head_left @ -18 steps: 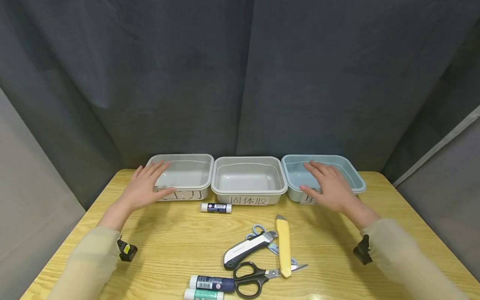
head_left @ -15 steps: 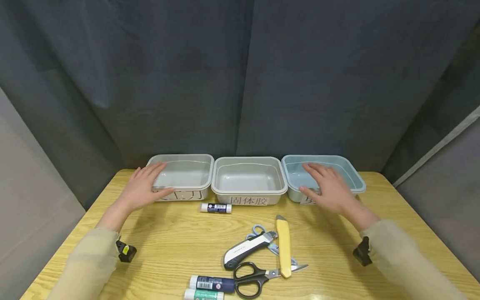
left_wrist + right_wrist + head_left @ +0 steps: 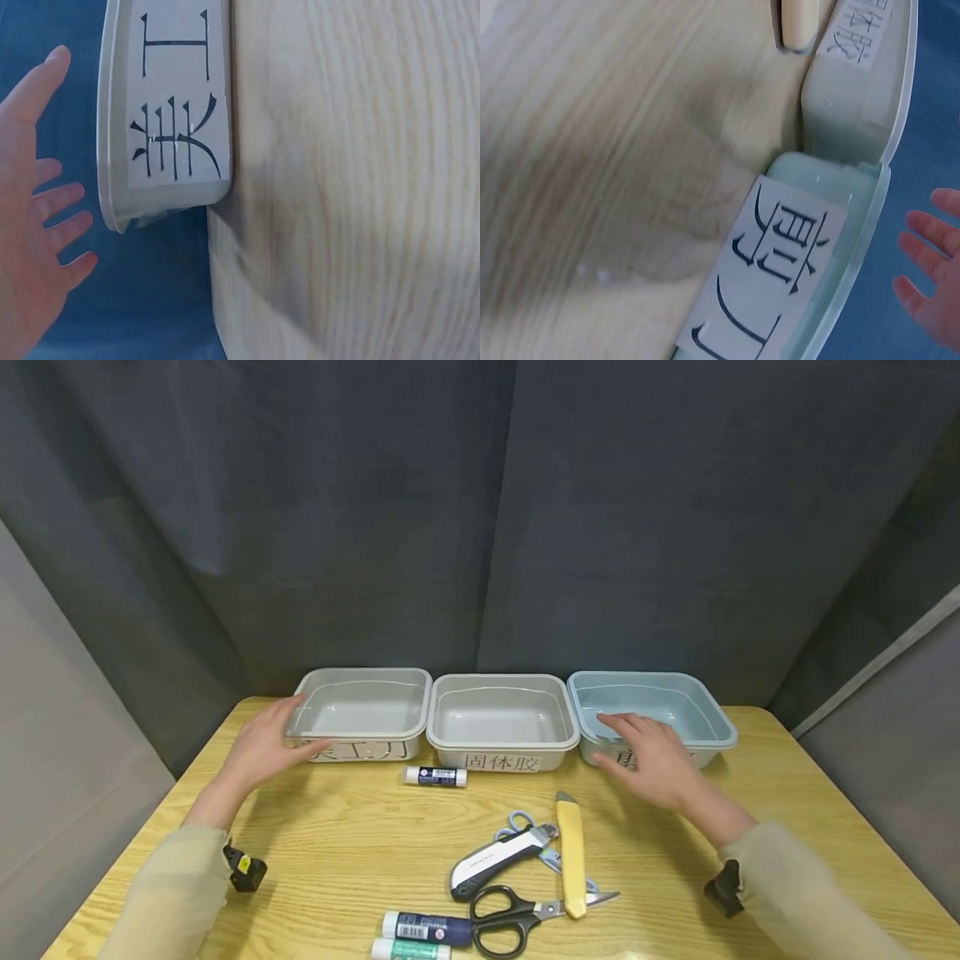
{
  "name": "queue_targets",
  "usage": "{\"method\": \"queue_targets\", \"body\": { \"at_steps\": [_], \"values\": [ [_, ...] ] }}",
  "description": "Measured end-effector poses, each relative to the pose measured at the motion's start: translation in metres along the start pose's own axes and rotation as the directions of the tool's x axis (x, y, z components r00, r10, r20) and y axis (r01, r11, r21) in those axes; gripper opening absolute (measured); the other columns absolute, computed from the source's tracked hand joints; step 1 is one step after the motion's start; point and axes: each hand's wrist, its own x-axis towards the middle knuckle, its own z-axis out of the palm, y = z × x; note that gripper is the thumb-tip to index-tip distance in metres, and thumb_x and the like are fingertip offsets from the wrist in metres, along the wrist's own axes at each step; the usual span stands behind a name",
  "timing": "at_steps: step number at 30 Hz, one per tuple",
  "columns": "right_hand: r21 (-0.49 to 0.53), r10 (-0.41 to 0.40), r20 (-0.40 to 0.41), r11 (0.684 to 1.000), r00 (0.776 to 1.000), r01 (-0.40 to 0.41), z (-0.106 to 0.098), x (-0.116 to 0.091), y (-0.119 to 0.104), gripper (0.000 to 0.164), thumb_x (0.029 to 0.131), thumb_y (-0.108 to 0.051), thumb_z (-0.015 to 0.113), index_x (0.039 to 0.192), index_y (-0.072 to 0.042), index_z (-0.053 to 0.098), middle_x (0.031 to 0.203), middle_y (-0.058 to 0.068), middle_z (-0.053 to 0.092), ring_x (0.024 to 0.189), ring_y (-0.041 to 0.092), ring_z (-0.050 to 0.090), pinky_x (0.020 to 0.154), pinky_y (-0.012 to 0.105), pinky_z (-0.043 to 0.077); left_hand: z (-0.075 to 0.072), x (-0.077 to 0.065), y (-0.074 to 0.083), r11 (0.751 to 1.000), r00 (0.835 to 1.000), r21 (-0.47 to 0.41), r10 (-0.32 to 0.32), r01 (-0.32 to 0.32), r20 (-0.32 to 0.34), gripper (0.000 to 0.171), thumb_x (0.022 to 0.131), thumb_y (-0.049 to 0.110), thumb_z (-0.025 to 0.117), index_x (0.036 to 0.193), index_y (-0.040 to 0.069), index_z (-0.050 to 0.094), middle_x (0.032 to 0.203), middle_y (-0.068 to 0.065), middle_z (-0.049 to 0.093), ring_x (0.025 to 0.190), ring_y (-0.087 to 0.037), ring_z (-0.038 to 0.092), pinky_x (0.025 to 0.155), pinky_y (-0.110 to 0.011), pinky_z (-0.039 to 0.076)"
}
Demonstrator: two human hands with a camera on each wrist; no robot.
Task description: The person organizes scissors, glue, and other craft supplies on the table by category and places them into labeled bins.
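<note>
My left hand [image 3: 262,743], fingers relaxed and holding nothing, hovers at the left corner of the left grey box [image 3: 367,717]. In the left wrist view its thumb and fingers are spread beside the labelled box wall [image 3: 116,191]. Over the front of the blue box [image 3: 656,697] is my right hand [image 3: 660,764], also holding nothing, its thumb apart from the fingers. The right wrist view shows the fingertips [image 3: 911,294] beyond the blue box's rim. Between these two boxes stands a grey box [image 3: 502,724]. All three carry paper labels with Chinese characters on the front.
A glue stick [image 3: 435,777] lies before the boxes. Closer are a white-and-black utility knife [image 3: 498,862], a yellow utility knife [image 3: 572,860], blue scissors [image 3: 521,818], black-handled scissors [image 3: 517,912], a navy glue stick [image 3: 431,929] and a green-labelled one [image 3: 411,950]. Dark curtain [image 3: 375,527] hangs behind.
My left hand has shifted left, toward the outer corner of its box. My right hand has come slightly down and nearer, uncovering more of the blue box. The objects lie as before.
</note>
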Motion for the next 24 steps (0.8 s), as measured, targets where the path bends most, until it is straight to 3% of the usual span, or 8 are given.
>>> {"method": "queue_targets", "body": {
  "at_steps": [8,16,24],
  "values": [
    [-0.006,0.002,0.002,1.000,1.000,-0.002,0.005,-0.009,-0.019,0.056,0.082,-0.048,0.059,0.122,-0.009,0.056,0.112,0.010,0.061,0.104,0.031,0.054,0.087,0.052,0.038,0.002,-0.004,-0.011,0.995,0.997,-0.071,-0.071,0.070,-0.002,0.101,0.072,0.060,0.065,0.142,0.000,0.023,0.140,-0.027,0.030,0.125,-0.045,0.030,0.096,-0.061,0.025],
    [0.010,0.015,0.032,1.000,0.999,-0.016,0.013,-0.019,-0.035,0.053,0.081,-0.047,0.061,0.118,-0.009,0.058,0.112,0.009,0.062,0.105,0.030,0.055,0.091,0.052,0.037,0.007,-0.005,-0.023,0.985,0.994,-0.134,-0.107,0.107,0.009,0.105,0.071,0.055,0.069,0.143,-0.001,0.017,0.143,-0.028,0.023,0.128,-0.046,0.024,0.098,-0.061,0.024],
    [-0.016,-0.002,0.101,1.000,0.995,0.004,0.019,-0.031,-0.047,0.064,0.078,-0.060,0.057,0.117,-0.009,0.058,0.097,0.003,0.064,0.091,0.025,0.059,0.085,0.051,0.041,0.011,-0.007,-0.030,0.960,0.974,-0.189,-0.188,0.209,0.125,0.111,0.075,0.055,0.065,0.144,-0.002,-0.001,0.145,-0.034,0.007,0.129,-0.052,0.015,0.098,-0.065,0.020]
  ]
}}
